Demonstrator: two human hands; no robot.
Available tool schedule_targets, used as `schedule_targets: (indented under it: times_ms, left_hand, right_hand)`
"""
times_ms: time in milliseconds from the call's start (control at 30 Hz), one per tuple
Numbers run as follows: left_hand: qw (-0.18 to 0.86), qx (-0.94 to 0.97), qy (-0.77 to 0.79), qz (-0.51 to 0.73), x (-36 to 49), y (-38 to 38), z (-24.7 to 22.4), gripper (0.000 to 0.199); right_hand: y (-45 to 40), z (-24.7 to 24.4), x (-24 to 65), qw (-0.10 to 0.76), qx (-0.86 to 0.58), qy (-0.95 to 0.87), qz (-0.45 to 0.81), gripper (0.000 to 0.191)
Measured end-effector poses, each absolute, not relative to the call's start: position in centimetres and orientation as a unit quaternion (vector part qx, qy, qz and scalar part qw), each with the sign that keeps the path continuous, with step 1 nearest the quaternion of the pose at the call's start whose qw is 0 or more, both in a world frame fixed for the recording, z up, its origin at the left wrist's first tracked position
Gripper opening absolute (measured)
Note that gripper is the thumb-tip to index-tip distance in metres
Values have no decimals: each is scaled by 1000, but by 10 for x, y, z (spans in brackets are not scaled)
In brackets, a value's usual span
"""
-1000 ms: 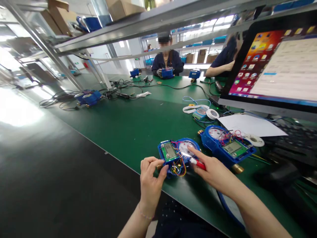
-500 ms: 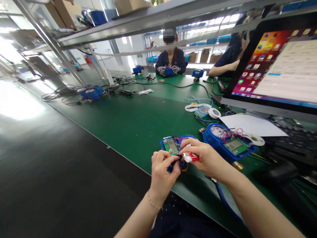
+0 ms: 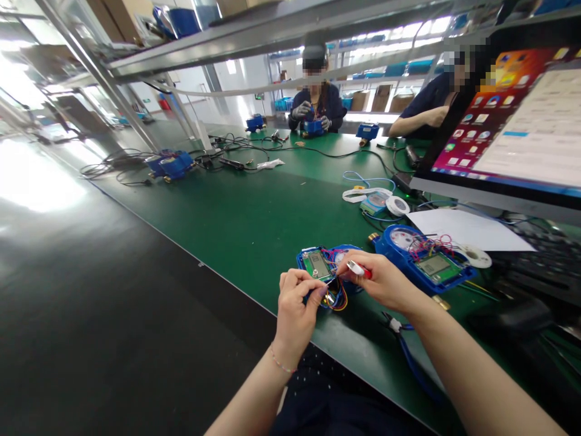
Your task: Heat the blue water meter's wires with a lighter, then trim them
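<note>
A small blue water meter (image 3: pixel 300 259) with an exposed circuit board and grey display lies on the green bench in front of me. My left hand (image 3: pixel 294 309) is closed in a pinch at its near edge, on a thin wire (image 3: pixel 333 280). My right hand (image 3: pixel 385 281) is closed, with a red and white lighter (image 3: pixel 358 269) tucked in the fingers. Its thumb and fingertips meet close to the same wire, partly hidden. Red, yellow and dark wires (image 3: pixel 341 298) loop out of the meter below the fingers.
A second opened blue meter (image 3: pixel 385 242) lies to the right, near a paper sheet (image 3: pixel 467 230) and monitor (image 3: pixel 512 133). Blue-handled cutters (image 3: pixel 396 326) rest under my right forearm. Across the bench (image 3: pixel 236 212), two people sit; one gloved person handles another blue meter (image 3: pixel 313 127).
My right hand has shifted slightly and turned the lighter, whose metal end now points up and left. The wire between my fingertips shows more clearly. The view has moved slightly.
</note>
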State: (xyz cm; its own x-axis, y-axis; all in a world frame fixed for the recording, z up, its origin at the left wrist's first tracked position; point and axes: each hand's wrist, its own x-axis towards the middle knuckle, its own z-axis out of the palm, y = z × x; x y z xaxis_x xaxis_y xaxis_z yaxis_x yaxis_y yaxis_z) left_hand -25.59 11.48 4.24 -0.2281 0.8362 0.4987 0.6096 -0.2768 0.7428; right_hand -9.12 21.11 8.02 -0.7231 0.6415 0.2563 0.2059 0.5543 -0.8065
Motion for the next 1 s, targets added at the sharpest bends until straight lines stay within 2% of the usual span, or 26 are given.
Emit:
schedule_targets:
  times_ms: [367, 467, 533, 600, 733, 900, 1000]
  left_hand:
    - [136, 609, 587, 515, -256, 114, 42, 9]
    - [132, 608, 585, 520, -256, 114, 42, 9]
    - [131, 605, 584, 525, -256, 114, 41, 9]
    - [129, 603, 581, 532, -256, 114, 38, 8]
    - [119, 601, 571, 546, -254, 115, 32, 8]
    - [87, 597, 574, 554, -251, 116, 31, 6]
    - [93, 593, 572, 559, -250, 116, 32, 7]
  right_hand:
    - [213, 82, -98, 240, -228, -835, 440, 14]
    - [205, 87, -96, 302, -281, -794, 446, 18]
    - [194, 90, -92, 365, -343, -710, 494, 29]
    - [178, 93, -87, 383, -390, -598, 586, 39]
    - [147, 92, -83, 328, -403, -440, 732, 44]
    - [137, 90, -88, 343, -385, -390, 763, 45]
    - [140, 90, -91, 309, -394, -348, 792, 42]
